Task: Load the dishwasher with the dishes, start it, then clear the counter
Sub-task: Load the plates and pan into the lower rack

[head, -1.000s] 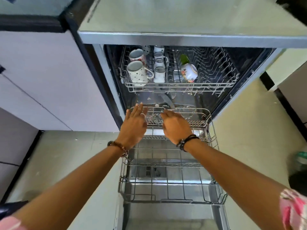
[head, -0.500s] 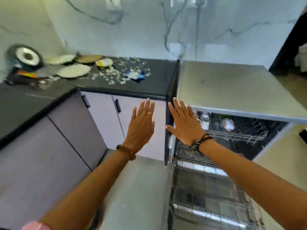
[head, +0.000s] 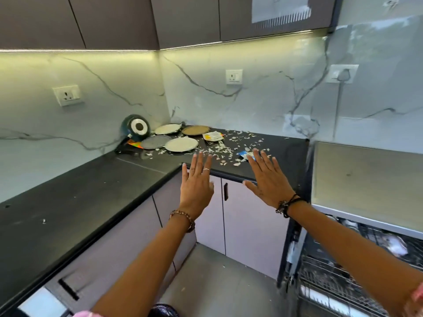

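Up front in the head view, both arms reach forward over the floor toward the corner of the black worktop (head: pixel 68 202). The left hand (head: pixel 196 186) is raised with its back to the camera, fingers straight and slightly spread, holding nothing; a ring sits on one finger and a beaded bracelet (head: pixel 182 215) circles the wrist. The right hand (head: pixel 267 179) is likewise flat and spread, empty, thumb pointing toward the left hand, with dark bands (head: pixel 287 204) at the wrist. Neither hand touches the worktop's front edge; their fingertips merely overlap it in the picture. At the worktop's back corner lie four round plates (head: pixel 180 144), close together, two pale, one grey and one brown. Just left of them a dark pan (head: pixel 136 128) leans tilted against the wall, its base facing outward. Right of the plates a crumpled pale wrapper (head: pixel 212 136) lies among scattered white scraps (head: pixel 231 148), and a blue-and-white packet (head: pixel 245 154) sits near the front edge. At the lower right the dishwasher (head: pixel 366 179) stands open, its wire racks (head: pixel 332 277) pulled out; what they hold is blurred.
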